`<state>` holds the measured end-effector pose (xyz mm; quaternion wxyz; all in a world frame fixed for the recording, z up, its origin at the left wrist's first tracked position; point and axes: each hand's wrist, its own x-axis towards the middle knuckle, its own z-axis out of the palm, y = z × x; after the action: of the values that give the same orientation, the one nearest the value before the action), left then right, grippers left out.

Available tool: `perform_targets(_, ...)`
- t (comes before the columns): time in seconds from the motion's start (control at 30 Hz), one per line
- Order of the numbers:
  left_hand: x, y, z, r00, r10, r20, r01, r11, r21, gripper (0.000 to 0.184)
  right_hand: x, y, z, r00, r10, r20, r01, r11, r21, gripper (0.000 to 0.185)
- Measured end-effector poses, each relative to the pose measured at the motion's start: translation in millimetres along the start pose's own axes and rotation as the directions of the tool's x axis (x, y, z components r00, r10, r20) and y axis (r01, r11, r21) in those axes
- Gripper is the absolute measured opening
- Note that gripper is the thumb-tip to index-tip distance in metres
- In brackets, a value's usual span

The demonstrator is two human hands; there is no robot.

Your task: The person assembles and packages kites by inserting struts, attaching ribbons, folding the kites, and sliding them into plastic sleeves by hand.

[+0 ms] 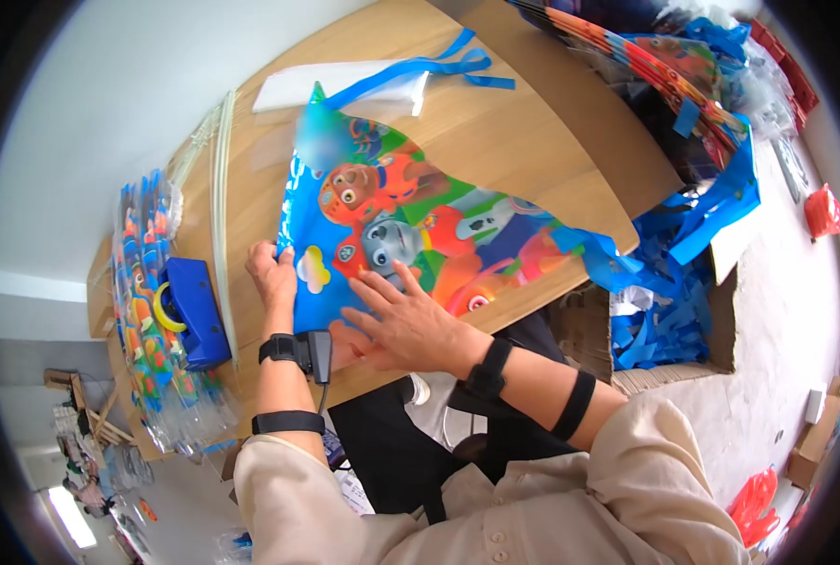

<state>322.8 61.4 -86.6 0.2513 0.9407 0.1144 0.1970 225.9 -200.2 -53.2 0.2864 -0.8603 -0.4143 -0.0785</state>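
A colourful kite sheet (pixel 401 226) with cartoon dogs lies spread on the wooden table (pixel 523 132). Its left edge is blue, and blue ribbon tails (pixel 467 66) trail from its top and right corners. My left hand (pixel 274 273) is at the sheet's left edge, its fingers closed round that edge. My right hand (pixel 406 325) lies on the lower part of the sheet, with its fingers spread. Near the top of the table, a white plastic sheet (pixel 344 87) lies under a blue ribbon.
At the left are a blue tape dispenser (pixel 194 315), thin pale rods (pixel 220 207) and packed kites (pixel 142 292). An open cardboard box (pixel 721 353) holding blue strips (pixel 660 325) stands at the right. More folded kites (pixel 664 80) are piled at the upper right.
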Motion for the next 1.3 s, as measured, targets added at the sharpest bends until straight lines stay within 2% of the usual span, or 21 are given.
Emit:
perform_targets(0.03, 0.8, -3.3, -1.4, 0.999, 0.047, 0.001, -0.047, 0.999, -0.007, 0.018, -5.5, -1.3, 6.4, 1.000, 0.001, 0.013, 0.000, 0.999, -0.040, 0.071)
perform_targets(0.1, -1.5, -3.4, -3.7, 0.999, 0.039, -0.013, -0.039, 0.999, -0.033, 0.018, -13.6, -5.9, 5.8, 0.997, 0.009, 0.075, -0.002, 0.995, -0.100, 0.074)
perform_targets(0.2, -3.9, -2.4, -3.4, 0.999, 0.039, -0.026, -0.041, 0.997, -0.072, 0.018, -14.7, -6.6, 1.2, 0.992, 0.008, 0.127, -0.001, 0.999, -0.055, 0.077)
perform_targets(0.3, -5.6, -0.4, -1.5, 0.996, 0.060, -0.068, -0.062, 0.998, -0.029, 0.016, -13.9, -7.4, 1.0, 0.989, 0.021, 0.147, -0.014, 0.999, -0.047, 0.078)
perform_targets(0.67, -1.9, -3.1, 2.1, 0.993, 0.038, -0.109, -0.041, 0.999, -0.021, 0.011, -18.3, -7.2, 1.9, 0.983, 0.011, 0.184, 0.003, 0.997, -0.073, 0.074)
perform_targets(0.93, -1.9, -9.7, 1.5, 0.986, 0.067, -0.156, -0.102, 0.969, -0.227, 0.012, -21.3, -14.9, 3.4, 0.984, 0.005, 0.176, 0.016, 0.993, -0.117, 0.075)
perform_targets(1.1, 1.1, -15.7, 5.6, 0.981, 0.084, -0.173, -0.116, 0.976, -0.185, 0.010, -23.1, -15.5, 6.9, 0.988, -0.011, 0.157, 0.020, 0.998, -0.059, 0.074)
perform_targets(1.23, 4.9, -20.5, 7.2, 0.978, 0.122, -0.171, -0.145, 0.981, -0.129, 0.009, -22.9, -14.2, 6.7, 0.984, -0.025, 0.179, 0.037, 0.997, -0.062, 0.071)
perform_targets(1.3, 3.5, -13.4, 5.6, 0.983, 0.092, -0.157, -0.113, 0.985, -0.132, 0.008, -23.0, -14.3, 4.8, 0.980, -0.047, 0.193, 0.064, 0.994, -0.084, 0.071)
